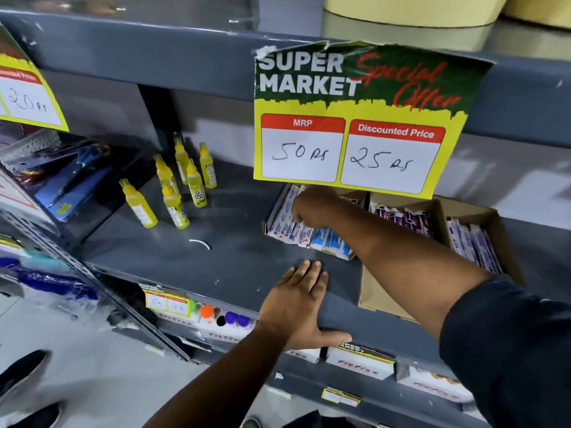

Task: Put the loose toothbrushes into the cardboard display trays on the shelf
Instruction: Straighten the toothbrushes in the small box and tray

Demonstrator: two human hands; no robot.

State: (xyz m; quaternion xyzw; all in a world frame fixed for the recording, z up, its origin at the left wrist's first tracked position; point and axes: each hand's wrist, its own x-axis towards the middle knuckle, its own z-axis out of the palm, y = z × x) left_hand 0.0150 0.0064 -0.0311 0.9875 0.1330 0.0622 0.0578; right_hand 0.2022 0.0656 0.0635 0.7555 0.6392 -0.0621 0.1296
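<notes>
Left hand (296,307) lies flat, fingers spread, on the shelf (216,261) front edge w/ nothing held. Right hand (312,208) is curled on toothbrushes (285,223) in the leftmost tray (265,227), towards the back-right. Best push packs upright & flush, steadying w/ the left.

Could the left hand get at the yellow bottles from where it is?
Probably yes. The left hand lies flat on the shelf, and only bare shelf lies between it and the yellow bottles.
</notes>
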